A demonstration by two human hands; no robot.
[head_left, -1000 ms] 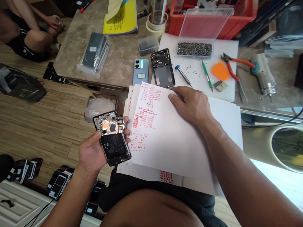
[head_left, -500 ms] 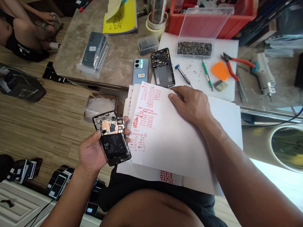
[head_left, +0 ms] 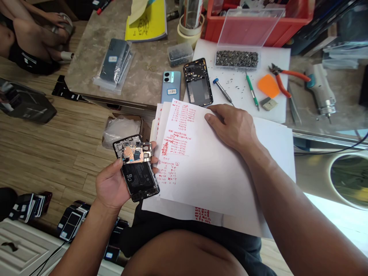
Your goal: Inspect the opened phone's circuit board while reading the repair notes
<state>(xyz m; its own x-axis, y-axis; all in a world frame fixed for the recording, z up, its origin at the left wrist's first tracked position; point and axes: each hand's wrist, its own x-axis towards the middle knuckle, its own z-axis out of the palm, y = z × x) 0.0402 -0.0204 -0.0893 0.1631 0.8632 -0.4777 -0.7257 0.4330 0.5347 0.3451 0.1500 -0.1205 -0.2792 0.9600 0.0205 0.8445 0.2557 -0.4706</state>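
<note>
An opened phone (head_left: pixel 137 172) sits in the left hand (head_left: pixel 112 187), just left of a stack of papers (head_left: pixel 201 168) on the lap; the right hand (head_left: pixel 232 126) rests on the papers. Behind them, on the counter (head_left: pixel 138 76), a phone (head_left: pixel 171 86) lies left of a back cover (head_left: pixel 198 82), with pliers (head_left: pixel 283 82) far right

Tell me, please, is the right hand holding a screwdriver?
No, the right hand lies flat on the handwritten papers; the screwdriver lies apart on the white mat.

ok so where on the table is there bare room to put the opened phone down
Bare marble lies between the bagged phones and the blue phone. The white mat is bare near its front right corner, below the grey block. Around the screw tray, screwdrivers and pliers it is crowded.
</note>
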